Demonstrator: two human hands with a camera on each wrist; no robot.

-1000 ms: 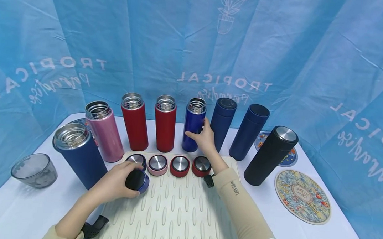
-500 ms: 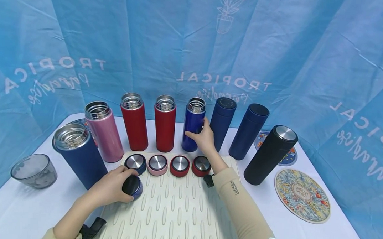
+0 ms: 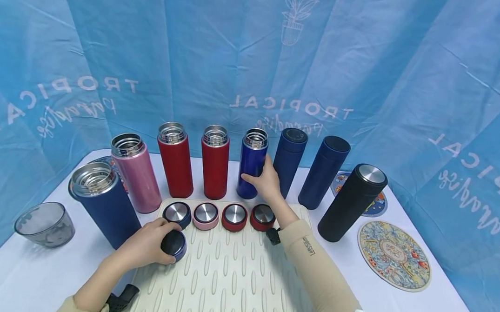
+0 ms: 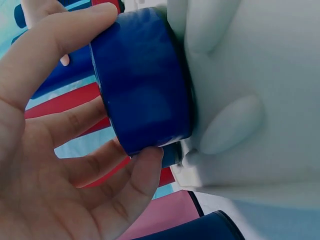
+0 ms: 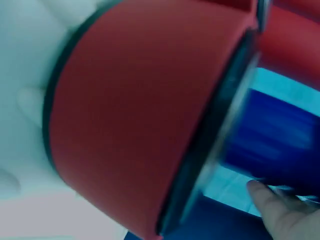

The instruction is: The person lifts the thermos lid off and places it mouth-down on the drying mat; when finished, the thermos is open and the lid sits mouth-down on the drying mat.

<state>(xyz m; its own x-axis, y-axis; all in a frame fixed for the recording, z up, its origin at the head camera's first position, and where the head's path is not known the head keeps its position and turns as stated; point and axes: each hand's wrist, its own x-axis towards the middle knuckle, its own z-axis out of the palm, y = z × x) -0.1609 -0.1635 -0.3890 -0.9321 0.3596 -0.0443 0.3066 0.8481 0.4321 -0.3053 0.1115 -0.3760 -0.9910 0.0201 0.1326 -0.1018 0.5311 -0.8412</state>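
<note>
Lid (image 3: pixel 174 244) — sides pinched in left grip (image 3: pixel 149 243) | bottle (image 3: pixel 251 162) — inside right grip (image 3: pixel 269 181)

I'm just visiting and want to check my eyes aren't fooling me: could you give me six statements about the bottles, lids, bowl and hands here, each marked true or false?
1. The left-hand grip holds a blue lid. True.
2. The right-hand grip is on the pink bottle. False: it is on the bright blue bottle.
3. Both red bottles are open at the top. True.
4. The see-through bowl stands on the person's right. False: the grey bowl stands on the left.
5. The black bottle has its lid on. True.
6. All four lids in the row are red. False: two are red, one is pink and one dark blue.
</note>
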